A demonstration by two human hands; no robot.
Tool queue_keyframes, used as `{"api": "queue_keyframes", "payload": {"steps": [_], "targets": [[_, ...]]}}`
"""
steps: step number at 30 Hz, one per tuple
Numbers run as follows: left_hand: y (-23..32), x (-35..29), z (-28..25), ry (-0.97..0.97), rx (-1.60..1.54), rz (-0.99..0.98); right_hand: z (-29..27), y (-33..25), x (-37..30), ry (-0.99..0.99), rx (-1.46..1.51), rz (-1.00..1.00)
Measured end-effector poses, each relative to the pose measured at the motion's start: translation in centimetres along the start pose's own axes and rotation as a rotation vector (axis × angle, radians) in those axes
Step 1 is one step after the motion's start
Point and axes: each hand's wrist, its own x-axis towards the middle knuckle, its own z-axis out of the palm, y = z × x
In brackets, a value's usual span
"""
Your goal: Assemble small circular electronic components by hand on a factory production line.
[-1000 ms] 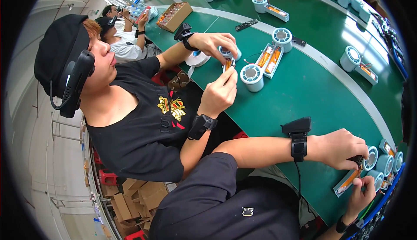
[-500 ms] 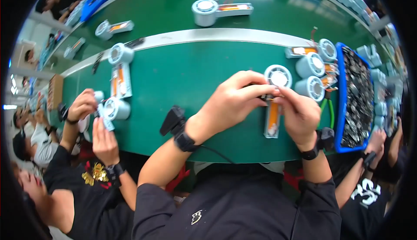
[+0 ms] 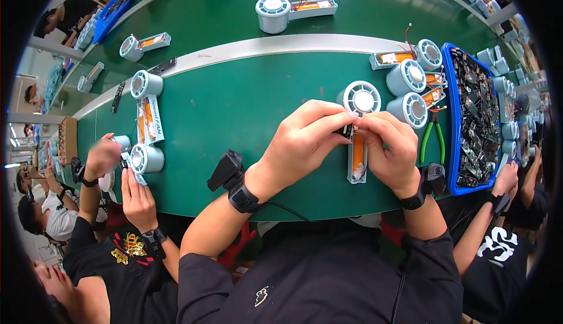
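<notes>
In front of me lies a light-blue handheld fan [image 3: 362, 97]; its handle is open and shows an orange battery [image 3: 359, 148]. Above the place where head and handle meet, both my hands come together. My left hand [image 3: 308, 139] is closed, with a small black circuit board [image 3: 346, 131] between thumb and fingers. My right hand [image 3: 392, 148] is closed in a pinch against the board's end, its fingertips nearly touching the left ones. Whatever it pinches is too small and covered to make out.
Several similar fans [image 3: 406, 110] stand to the right, beside green-handled pliers [image 3: 433, 139] and a blue tray [image 3: 450, 165] of black circuit boards. At left, a co-worker's hands [image 3: 138, 203] work on another fan. A white strip [image 3: 234, 48] crosses the green table.
The whole view has shifted slightly. My hands stay together over the fan, and the black board shows more plainly between them. The left co-worker's upper hand has moved and is blurred.
</notes>
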Motion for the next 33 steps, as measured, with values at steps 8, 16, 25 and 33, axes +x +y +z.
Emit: {"api": "queue_keyframes", "payload": {"steps": [8,16,25,33], "targets": [[-0.3,0.5,0.2,0.024,-0.025,0.045,0.0,0.0,0.0,-0.023,-0.010,-0.002],[-0.4,-0.1,-0.2,0.171,0.123,0.211,-0.5,-1.5,0.1,-0.124,0.178,0.170],[0.5,-0.1,0.7,0.223,0.235,0.237,0.0,-0.2,-3.1,-0.075,0.247,0.436],[-0.4,0.5,0.2,0.331,0.185,0.010,1.3,-2.1,-1.3,-0.048,-0.253,0.055]]}}
